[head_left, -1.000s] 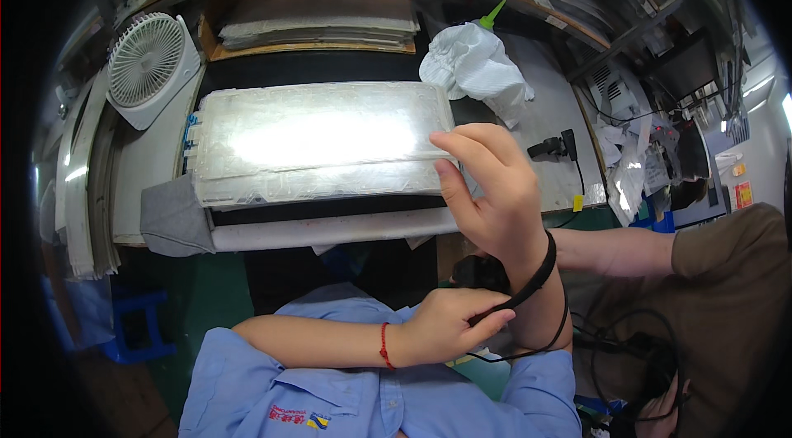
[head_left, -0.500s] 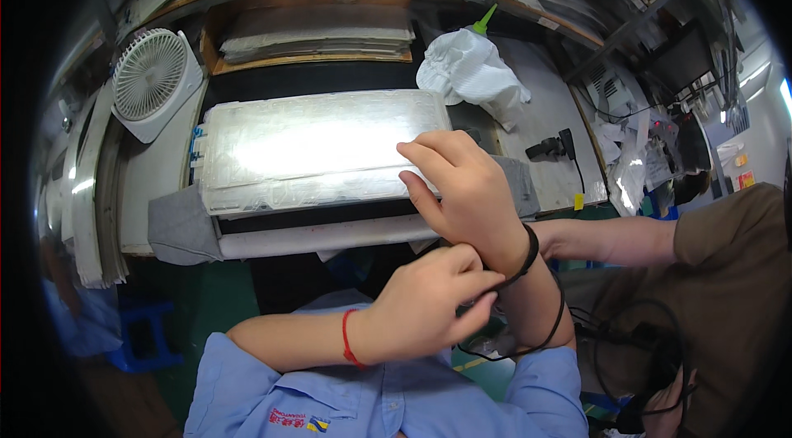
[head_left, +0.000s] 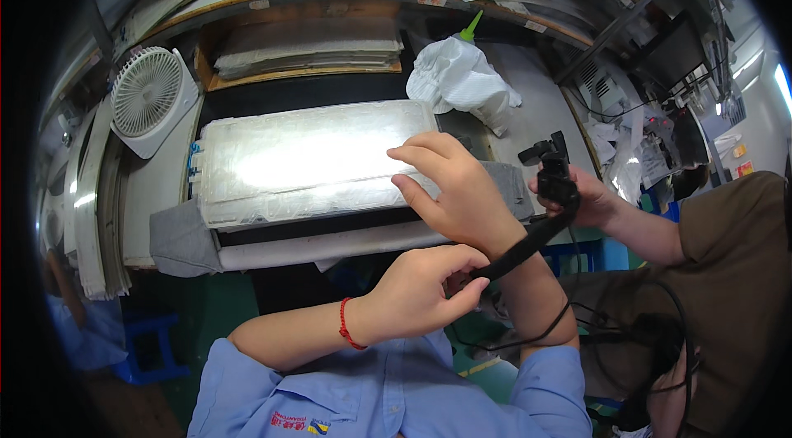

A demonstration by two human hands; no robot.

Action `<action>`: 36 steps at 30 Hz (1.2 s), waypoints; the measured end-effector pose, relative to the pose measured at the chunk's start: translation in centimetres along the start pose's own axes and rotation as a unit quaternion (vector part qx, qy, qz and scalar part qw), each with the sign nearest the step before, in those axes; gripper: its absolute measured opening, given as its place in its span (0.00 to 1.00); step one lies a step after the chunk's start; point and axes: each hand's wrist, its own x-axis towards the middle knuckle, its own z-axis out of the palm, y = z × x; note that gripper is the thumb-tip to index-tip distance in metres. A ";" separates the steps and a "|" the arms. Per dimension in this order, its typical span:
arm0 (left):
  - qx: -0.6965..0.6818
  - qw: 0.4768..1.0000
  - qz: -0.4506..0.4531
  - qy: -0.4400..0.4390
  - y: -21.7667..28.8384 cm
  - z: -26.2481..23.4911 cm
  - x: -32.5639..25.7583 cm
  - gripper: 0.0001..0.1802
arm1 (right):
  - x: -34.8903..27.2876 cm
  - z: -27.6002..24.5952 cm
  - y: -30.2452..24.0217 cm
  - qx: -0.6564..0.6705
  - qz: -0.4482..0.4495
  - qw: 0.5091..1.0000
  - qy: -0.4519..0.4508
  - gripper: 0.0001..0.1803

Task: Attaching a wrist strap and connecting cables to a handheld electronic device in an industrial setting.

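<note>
My left hand [head_left: 419, 288], with a red bracelet on its wrist, pinches the end of a black strap [head_left: 530, 243]. The strap lies across my right wrist and runs up to a small black device [head_left: 556, 177] with a clip-like top. A co-worker's hand [head_left: 596, 200] holds that device, to the right of my wrist. My right hand [head_left: 464, 190] holds nothing; its fingers are apart and curve over the right end of a flat silvery panel [head_left: 305, 159]. Whether the fingertips touch the panel I cannot tell.
A white fan [head_left: 150, 91] stands at the back left. Behind the panel, a wooden shelf box [head_left: 305, 82] holds stacked sheets. A white cloth [head_left: 462, 79] with a green nozzle sits at the back right. A thin black cable [head_left: 528, 346] loops below my right forearm.
The co-worker's hand has lifted the black device from the table beside my right wrist. The strap, formerly round that wrist, now stretches toward the device. My left hand still pinches it.
</note>
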 end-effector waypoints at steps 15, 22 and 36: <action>-0.152 0.987 -0.041 -0.034 -0.8 -0.2 1.1 0.09 | -7.5 0.8 1.9 0.192 0.064 0.978 -0.045 0.17; -0.326 0.934 -0.106 -0.099 0.6 -1.1 4.2 0.09 | -15.9 1.5 -1.6 0.378 0.190 0.885 -0.196 0.14; -0.160 0.976 0.111 -0.096 2.9 -0.2 5.9 0.10 | -22.9 -7.4 -5.2 0.095 0.533 0.830 0.134 0.21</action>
